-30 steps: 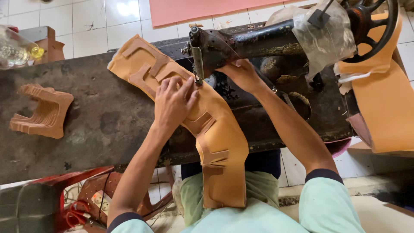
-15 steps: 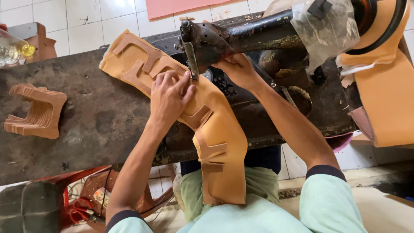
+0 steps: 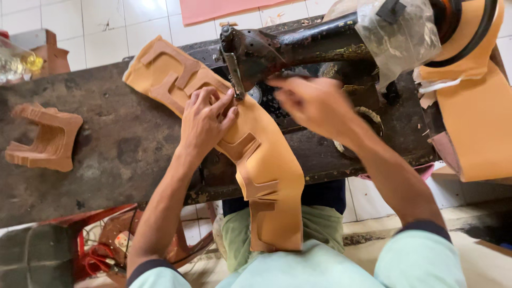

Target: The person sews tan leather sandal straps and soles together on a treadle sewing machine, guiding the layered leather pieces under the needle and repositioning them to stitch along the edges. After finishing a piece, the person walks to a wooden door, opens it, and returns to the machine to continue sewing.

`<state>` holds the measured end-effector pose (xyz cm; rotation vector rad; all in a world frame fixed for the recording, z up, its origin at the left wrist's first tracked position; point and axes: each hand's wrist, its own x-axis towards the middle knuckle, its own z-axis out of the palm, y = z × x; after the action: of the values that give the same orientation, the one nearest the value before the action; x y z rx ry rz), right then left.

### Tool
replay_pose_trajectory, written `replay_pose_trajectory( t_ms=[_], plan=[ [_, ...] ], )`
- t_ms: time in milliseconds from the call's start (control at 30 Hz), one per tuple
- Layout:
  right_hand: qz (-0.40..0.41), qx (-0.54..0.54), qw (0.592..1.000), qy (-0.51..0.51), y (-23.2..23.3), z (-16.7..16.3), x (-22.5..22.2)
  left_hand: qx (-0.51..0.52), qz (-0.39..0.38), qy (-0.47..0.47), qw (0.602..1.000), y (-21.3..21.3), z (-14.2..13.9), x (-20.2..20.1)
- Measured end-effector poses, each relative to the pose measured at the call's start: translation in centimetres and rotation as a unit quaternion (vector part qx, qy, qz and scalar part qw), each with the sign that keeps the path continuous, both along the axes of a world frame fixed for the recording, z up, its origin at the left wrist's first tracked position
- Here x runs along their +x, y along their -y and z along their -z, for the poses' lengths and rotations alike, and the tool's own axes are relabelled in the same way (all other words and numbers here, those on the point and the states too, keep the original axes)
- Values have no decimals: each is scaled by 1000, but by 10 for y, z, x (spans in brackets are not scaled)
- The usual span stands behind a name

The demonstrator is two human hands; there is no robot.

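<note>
A long tan leather piece [image 3: 261, 160] with stitched-on strips lies across the dark worktable [image 3: 106, 144], under the needle of an old black sewing machine [image 3: 288, 50], and hangs down over my lap. My left hand [image 3: 205, 120] presses flat on the leather just left of the needle, fingers together. My right hand [image 3: 314, 104] hovers blurred above the machine bed to the right of the needle, off the leather, fingers loosely curled and holding nothing I can make out.
A stack of cut tan pieces [image 3: 42, 138] lies at the table's left. More tan sheets [image 3: 477, 117] drape over the machine's right end beside a plastic bag [image 3: 397, 34]. A red stool frame [image 3: 106, 234] stands under the table. White tiled floor lies beyond.
My right hand has lifted off the leather by the needle and moved right, above the machine bed. The left hand stays pressed on the piece.
</note>
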<state>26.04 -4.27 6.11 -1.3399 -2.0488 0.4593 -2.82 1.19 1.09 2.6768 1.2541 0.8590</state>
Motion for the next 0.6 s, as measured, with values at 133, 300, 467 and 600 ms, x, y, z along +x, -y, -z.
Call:
replay_pose_trajectory(
  t_ms=[133, 300, 467, 600],
  plan=[
    [186, 322, 928, -10, 29, -42, 95, -7, 12, 4, 1000, -4, 0, 0],
    [359, 266, 864, 231, -5, -21, 201, -35, -1, -30, 999, -13, 5, -1],
    [366, 270, 860, 230, -23, -7, 221, 28, -16, -72, 997, -25, 20, 4],
    [338, 347, 855, 189, -14, -22, 194, 18, -22, 11, 1000, -30, 32, 11]
  ],
)
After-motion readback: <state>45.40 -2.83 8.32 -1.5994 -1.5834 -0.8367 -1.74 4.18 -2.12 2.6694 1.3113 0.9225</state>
